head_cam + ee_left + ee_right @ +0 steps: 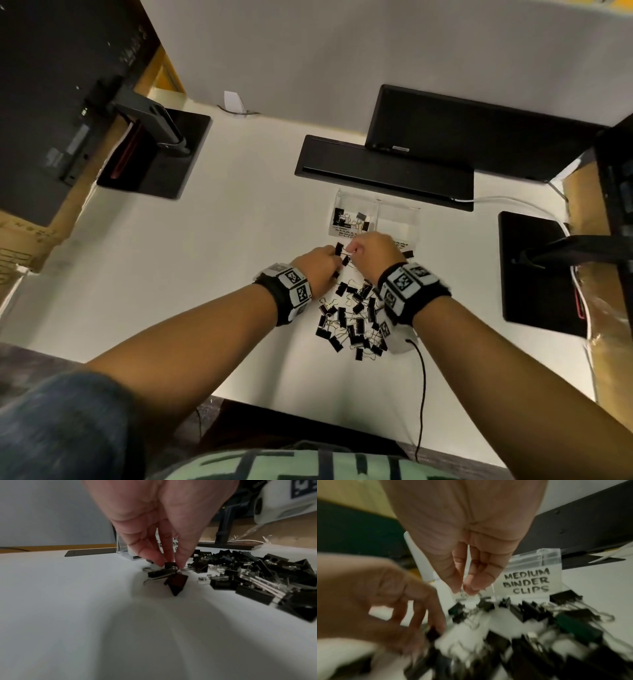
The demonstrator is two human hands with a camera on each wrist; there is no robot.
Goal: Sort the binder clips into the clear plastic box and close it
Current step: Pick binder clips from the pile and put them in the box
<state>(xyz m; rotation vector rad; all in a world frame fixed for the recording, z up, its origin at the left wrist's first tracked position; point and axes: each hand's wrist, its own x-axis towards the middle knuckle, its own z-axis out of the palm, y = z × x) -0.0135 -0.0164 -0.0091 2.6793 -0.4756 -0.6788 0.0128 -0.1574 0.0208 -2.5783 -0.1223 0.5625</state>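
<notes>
A clear plastic box (376, 202) with two compartments stands open on the white table beyond my hands. Its left compartment holds several small black clips (349, 219); the right one is labelled "MEDIUM BINDER CLIPS" (527, 581). A pile of black binder clips (352, 318) lies between my wrists. My left hand (169, 564) pinches a small black clip (170, 565), with other clips (176, 584) tangled under it. My right hand (464, 590) pinches the wire handle of a clip (462, 596) just in front of the box. The two hands almost touch in the head view.
A black keyboard tray (383, 171) and a dark monitor (462, 130) sit behind the box. Black monitor bases stand at the left (154, 154) and right (534, 267). A white cable (507, 200) runs right of the box. A black cord (423, 394) hangs over the table's near edge.
</notes>
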